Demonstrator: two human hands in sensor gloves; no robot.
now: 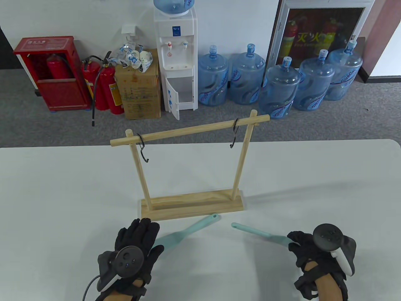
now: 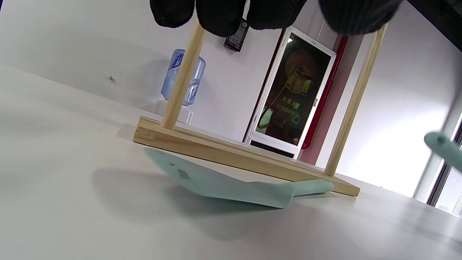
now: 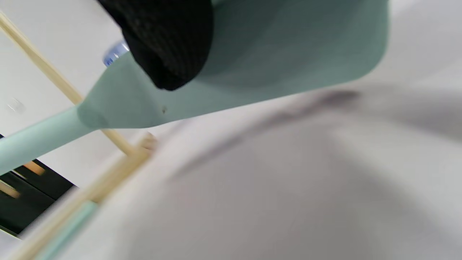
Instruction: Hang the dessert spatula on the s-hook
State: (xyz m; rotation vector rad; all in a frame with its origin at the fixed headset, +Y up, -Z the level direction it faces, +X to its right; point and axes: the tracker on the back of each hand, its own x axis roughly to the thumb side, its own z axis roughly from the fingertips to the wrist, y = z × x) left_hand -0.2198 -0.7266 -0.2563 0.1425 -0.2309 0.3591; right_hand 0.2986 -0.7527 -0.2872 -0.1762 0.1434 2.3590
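Observation:
A wooden rack (image 1: pixel 191 205) stands mid-table with two black S-hooks on its top bar, one on the left (image 1: pixel 143 151) and one on the right (image 1: pixel 234 133); both hang empty. One mint dessert spatula (image 1: pixel 191 228) lies flat in front of the rack base. My left hand (image 1: pixel 141 229) hovers with fingers spread over its blade; in the left wrist view the fingers (image 2: pixel 220 14) are above the spatula (image 2: pixel 223 184) and do not touch it. My right hand (image 1: pixel 297 243) grips the blade of a second mint spatula (image 1: pixel 257 232), whose handle points left. In the right wrist view a fingertip (image 3: pixel 166 39) presses its raised blade (image 3: pixel 274 54).
The white table (image 1: pixel 62 203) stretches to both sides of the rack. Behind its far edge stand water bottles (image 1: pixel 278 91), a dispenser (image 1: pixel 177 59) and fire extinguishers (image 1: pixel 106 87) on the floor. The second spatula's handle tip (image 2: pixel 444 146) shows at the right of the left wrist view.

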